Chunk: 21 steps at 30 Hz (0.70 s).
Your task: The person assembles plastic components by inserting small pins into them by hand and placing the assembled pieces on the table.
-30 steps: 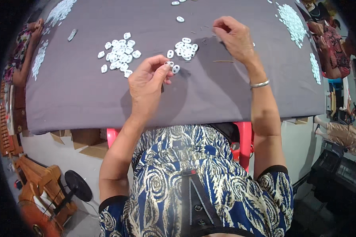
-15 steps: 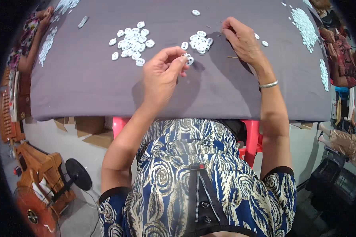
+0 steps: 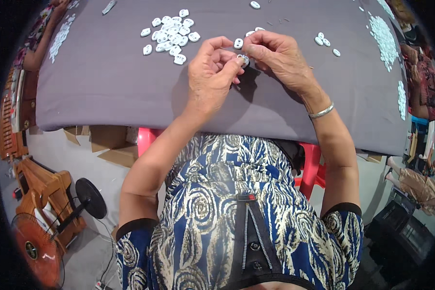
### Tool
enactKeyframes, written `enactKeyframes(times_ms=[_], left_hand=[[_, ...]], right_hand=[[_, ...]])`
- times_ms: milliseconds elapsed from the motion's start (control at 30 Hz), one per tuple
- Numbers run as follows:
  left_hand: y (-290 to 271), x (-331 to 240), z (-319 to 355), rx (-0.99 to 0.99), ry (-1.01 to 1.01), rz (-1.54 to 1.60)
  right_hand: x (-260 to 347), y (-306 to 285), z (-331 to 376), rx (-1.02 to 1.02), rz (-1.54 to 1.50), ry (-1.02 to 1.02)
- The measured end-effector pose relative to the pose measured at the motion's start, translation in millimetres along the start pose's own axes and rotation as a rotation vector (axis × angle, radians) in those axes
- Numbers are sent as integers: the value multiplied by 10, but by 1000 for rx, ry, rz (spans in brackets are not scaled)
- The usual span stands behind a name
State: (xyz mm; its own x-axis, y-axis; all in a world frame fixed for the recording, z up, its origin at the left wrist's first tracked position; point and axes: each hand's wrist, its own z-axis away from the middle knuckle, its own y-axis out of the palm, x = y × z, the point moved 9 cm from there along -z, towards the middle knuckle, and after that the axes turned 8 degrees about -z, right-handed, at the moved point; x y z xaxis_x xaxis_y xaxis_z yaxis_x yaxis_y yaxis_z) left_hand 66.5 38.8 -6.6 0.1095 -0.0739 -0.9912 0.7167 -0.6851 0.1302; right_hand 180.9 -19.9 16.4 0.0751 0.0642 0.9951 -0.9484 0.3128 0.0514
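Note:
Thumb and fingers of my left hand (image 3: pixel 211 75) are closed on a small white oval piece with two holes (image 3: pixel 245 61), like a cord lock; the fingertips partly cover it. My right hand (image 3: pixel 280 57) is closed in a pinch just above and to the right of that piece. Whatever its fingertips hold is too small to make out. Just beyond the hands lies a loose white two-hole piece (image 3: pixel 239 43), and more of them are partly hidden behind my right hand. To the left is a heap of similar white pieces (image 3: pixel 169 33).
A grey cloth (image 3: pixel 116 92) covers the table. Several white pieces (image 3: pixel 320 40) lie right of my hands. Larger spreads of small white parts (image 3: pixel 384 41) are at both sides. A metal tool (image 3: pixel 109 7) lies far left, and another person's arm (image 3: pixel 48 29) reaches in there.
My right hand has come leftward and nearer, from the far part of the cloth to my left hand. My left hand keeps its hold on the white piece. The view has shifted slightly.

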Motion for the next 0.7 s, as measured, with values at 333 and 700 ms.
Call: enactKeyframes(times_ms=[333, 700], left_hand=[[9, -10, 16, 20, 5, -40], [-1, -17, 12, -2, 45, -25]], right_hand=[[-35, 6, 11, -28, 26, 30], [-23, 36, -24, 18, 129, -26]])
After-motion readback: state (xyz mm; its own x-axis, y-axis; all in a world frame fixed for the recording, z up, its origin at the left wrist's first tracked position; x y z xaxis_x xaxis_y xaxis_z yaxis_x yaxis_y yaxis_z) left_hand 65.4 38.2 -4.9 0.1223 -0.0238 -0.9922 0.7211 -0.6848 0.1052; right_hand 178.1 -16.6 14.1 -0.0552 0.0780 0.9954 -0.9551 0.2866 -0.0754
